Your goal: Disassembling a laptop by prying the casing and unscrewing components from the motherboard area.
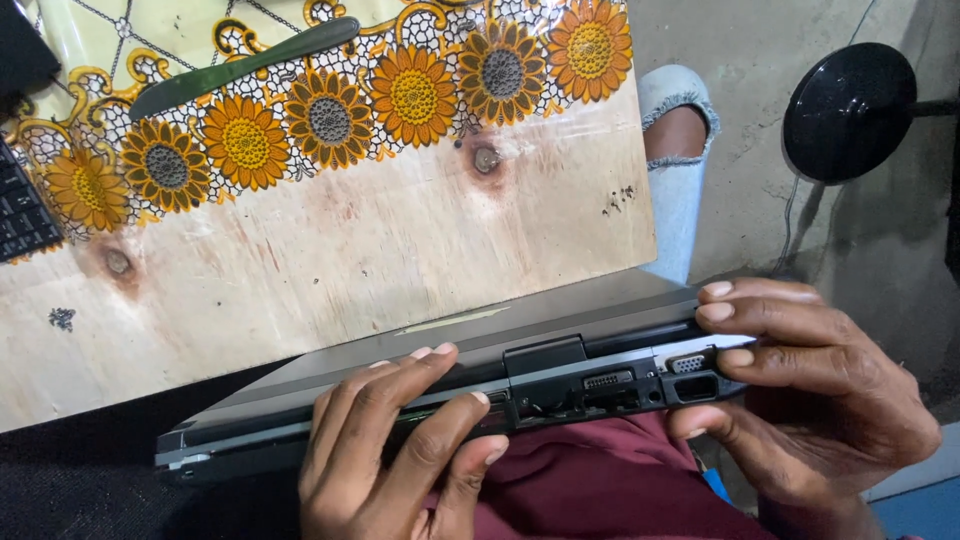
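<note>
Beside the plywood table [400, 240], left hand [395, 450] and right hand [800, 390] each grip the closed laptop [560, 350].

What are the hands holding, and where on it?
A closed grey laptop: left hand grips its port-lined rear edge mid-length, right hand clasps the corner.

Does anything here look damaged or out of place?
Yes. The laptop, gripped by the left hand and right hand, has open gaps along its rear edge near the hinge. Tiny dark screws lie loose on the wooden table.
</note>
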